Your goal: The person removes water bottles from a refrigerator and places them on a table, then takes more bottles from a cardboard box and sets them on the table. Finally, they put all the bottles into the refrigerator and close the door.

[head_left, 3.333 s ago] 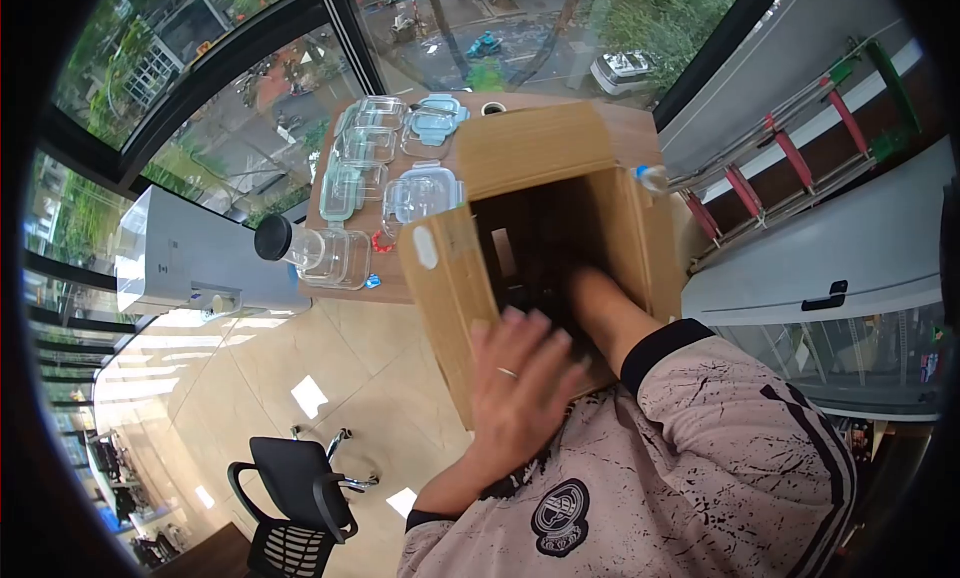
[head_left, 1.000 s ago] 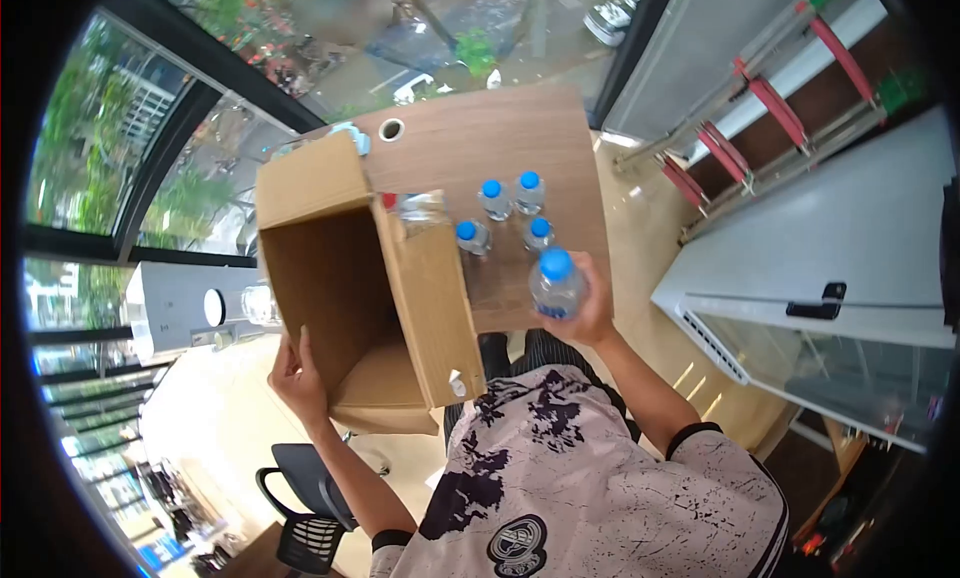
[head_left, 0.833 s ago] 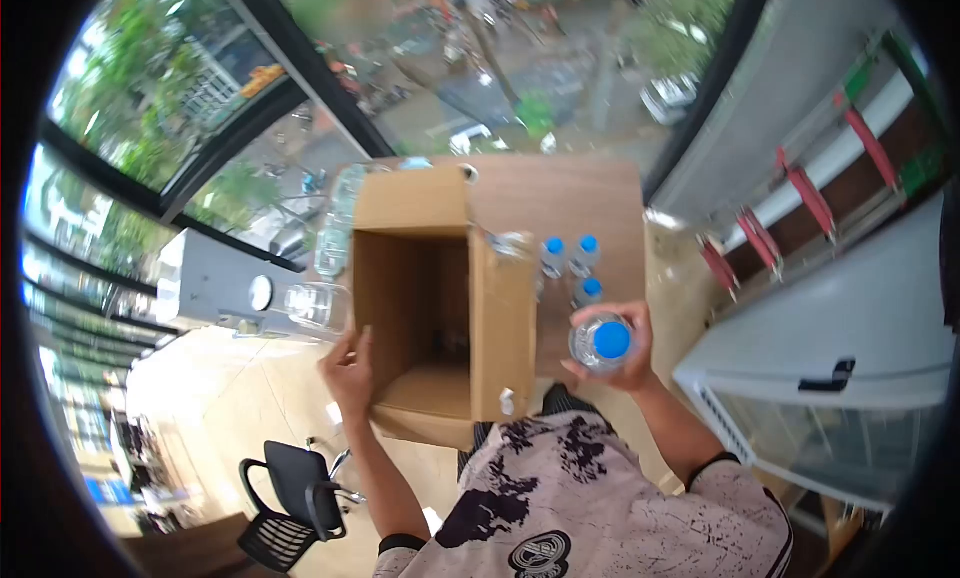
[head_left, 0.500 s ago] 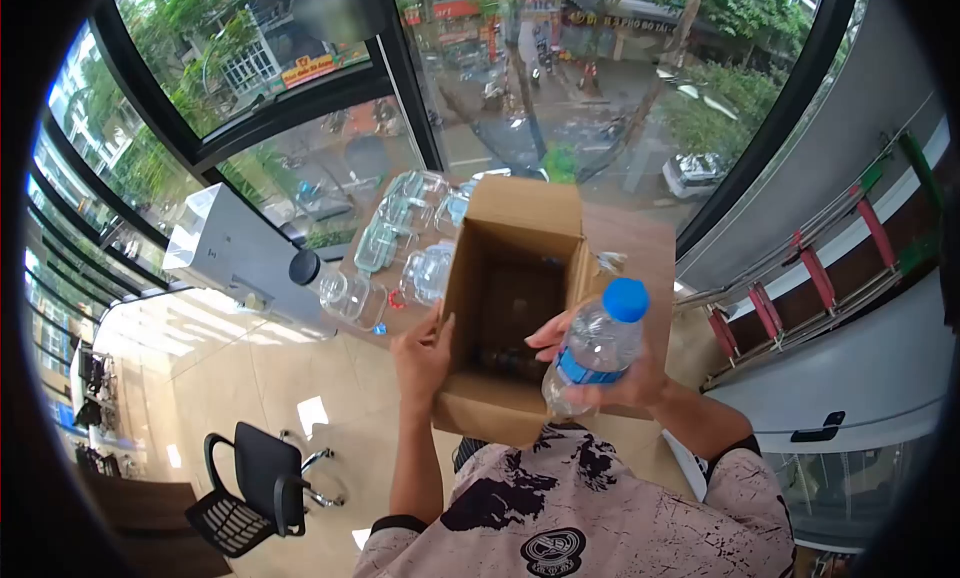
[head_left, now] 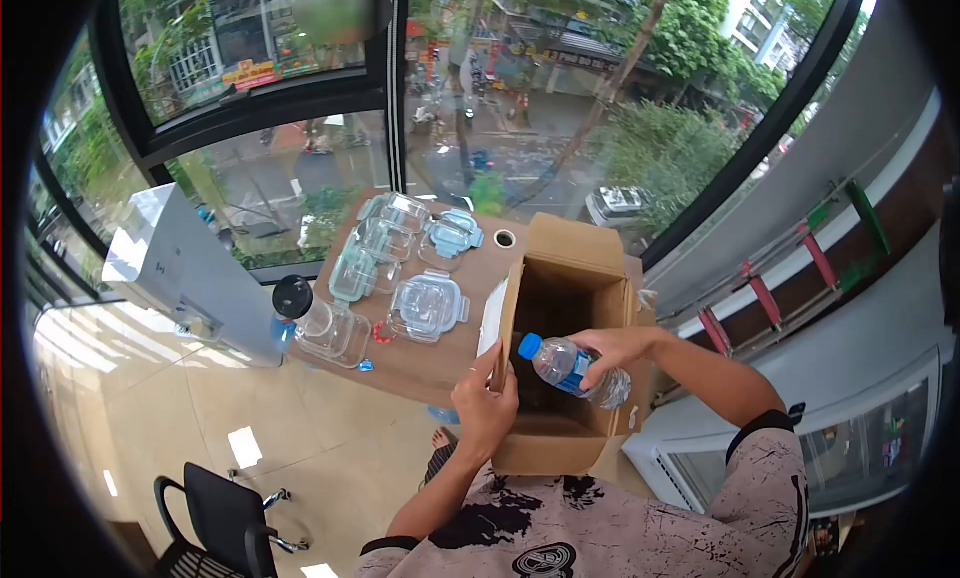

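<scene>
My right hand (head_left: 615, 350) grips a clear plastic bottle (head_left: 556, 362) with a blue cap and blue label. The bottle lies nearly sideways over the mouth of an open cardboard box (head_left: 548, 456), its cap pointing left. My left hand (head_left: 485, 406) is closed on the box's left side flap, thumb and fingers pinching the cardboard edge. The inside of the box is dark, and its bottom is partly hidden by the bottle and my right hand.
Glass food containers (head_left: 428, 306) with clip lids cover the left of the wooden table (head_left: 430, 366). A black-lidded jar (head_left: 295, 300), a red ring (head_left: 381, 332) and a tape roll (head_left: 505, 239) are there too. An office chair (head_left: 215, 513) stands lower left; windows rise behind.
The bottle has moved from the box's front right side to above its opening and tipped from upright to nearly sideways. The view has shifted, showing more of the table.
</scene>
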`<action>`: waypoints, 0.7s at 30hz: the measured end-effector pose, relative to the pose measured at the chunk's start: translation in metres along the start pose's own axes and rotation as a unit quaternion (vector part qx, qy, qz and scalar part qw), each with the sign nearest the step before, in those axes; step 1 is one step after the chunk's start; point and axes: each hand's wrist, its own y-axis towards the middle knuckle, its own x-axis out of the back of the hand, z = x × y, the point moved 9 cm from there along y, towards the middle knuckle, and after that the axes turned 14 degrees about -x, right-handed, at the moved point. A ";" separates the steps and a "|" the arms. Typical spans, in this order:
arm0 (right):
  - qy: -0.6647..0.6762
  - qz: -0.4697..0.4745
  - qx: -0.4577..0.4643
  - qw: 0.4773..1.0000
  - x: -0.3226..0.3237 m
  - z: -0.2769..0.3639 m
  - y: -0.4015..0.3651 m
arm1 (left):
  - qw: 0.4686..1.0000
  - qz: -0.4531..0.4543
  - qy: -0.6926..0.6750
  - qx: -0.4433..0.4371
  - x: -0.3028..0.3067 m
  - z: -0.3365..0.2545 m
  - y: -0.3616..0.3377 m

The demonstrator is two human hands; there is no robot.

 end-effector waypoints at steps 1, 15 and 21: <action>-0.035 0.017 -0.028 0.999 0.000 -0.003 0.003 | 1.000 0.007 -0.002 -0.010 -0.001 -0.002 0.002; -0.532 -0.259 -0.241 0.769 0.039 -0.162 0.214 | 0.990 0.135 -0.038 -0.016 -0.010 -0.008 -0.002; -0.369 -0.360 -0.144 0.845 0.011 -0.099 0.161 | 0.995 0.073 -0.061 0.012 0.004 -0.006 -0.013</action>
